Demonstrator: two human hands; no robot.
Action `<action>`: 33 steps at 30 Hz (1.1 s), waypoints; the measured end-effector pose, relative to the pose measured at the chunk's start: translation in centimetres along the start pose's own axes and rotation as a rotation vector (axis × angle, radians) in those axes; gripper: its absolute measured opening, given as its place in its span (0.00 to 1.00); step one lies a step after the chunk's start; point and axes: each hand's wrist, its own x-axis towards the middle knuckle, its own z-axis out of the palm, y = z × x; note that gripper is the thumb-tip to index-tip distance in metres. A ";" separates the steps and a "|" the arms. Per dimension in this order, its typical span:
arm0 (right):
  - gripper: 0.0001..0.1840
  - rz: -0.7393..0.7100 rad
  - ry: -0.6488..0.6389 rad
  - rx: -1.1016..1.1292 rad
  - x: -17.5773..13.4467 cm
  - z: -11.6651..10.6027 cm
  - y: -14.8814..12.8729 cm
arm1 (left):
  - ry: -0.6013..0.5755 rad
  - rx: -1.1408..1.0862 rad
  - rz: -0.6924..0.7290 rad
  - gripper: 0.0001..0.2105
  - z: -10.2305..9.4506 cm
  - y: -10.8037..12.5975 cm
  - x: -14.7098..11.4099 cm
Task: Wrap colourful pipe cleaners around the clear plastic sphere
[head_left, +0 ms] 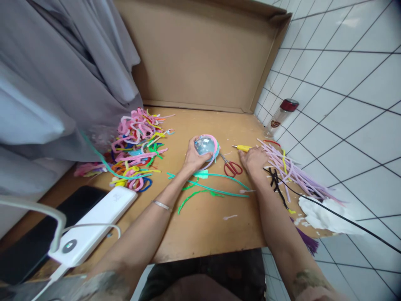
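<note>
My left hand (194,155) is wrapped around a clear bluish ball (204,145) at the middle of the table. Pink, lilac and aqua pipe cleaners (216,147) run around the ball's right side. To the right, my right hand (254,159) closes over a yellow glue gun (243,148) lying on the table, its nozzle pointing left toward the ball. The hand hides most of the gun's body. Between the hands lie red-handled scissors (233,168). Teal pipe cleaners (219,191) and green pipe cleaners (191,198) rest nearer to me.
A heap of colourful pipe cleaners (138,129) lies left; lilac ones (291,175) lie right, by a black cord (316,205). A white power bank (97,225) sits front left. A bottle (278,117) stands against the tiled wall. Cardboard (200,54) rises behind; a grey curtain (78,62) hangs left.
</note>
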 end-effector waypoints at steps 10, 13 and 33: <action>0.27 0.170 -0.123 0.043 1.5 1.5 1.6 | 0.002 0.006 -0.002 0.38 -0.1 -0.3 0.1; 0.26 0.233 -0.082 0.171 1.6 1.1 1.6 | 0.003 0.007 0.006 0.39 -0.1 -0.3 0.1; 0.12 -0.296 0.374 0.520 0.1 0.6 -0.5 | 0.031 -0.033 0.036 0.38 -0.1 -0.8 0.4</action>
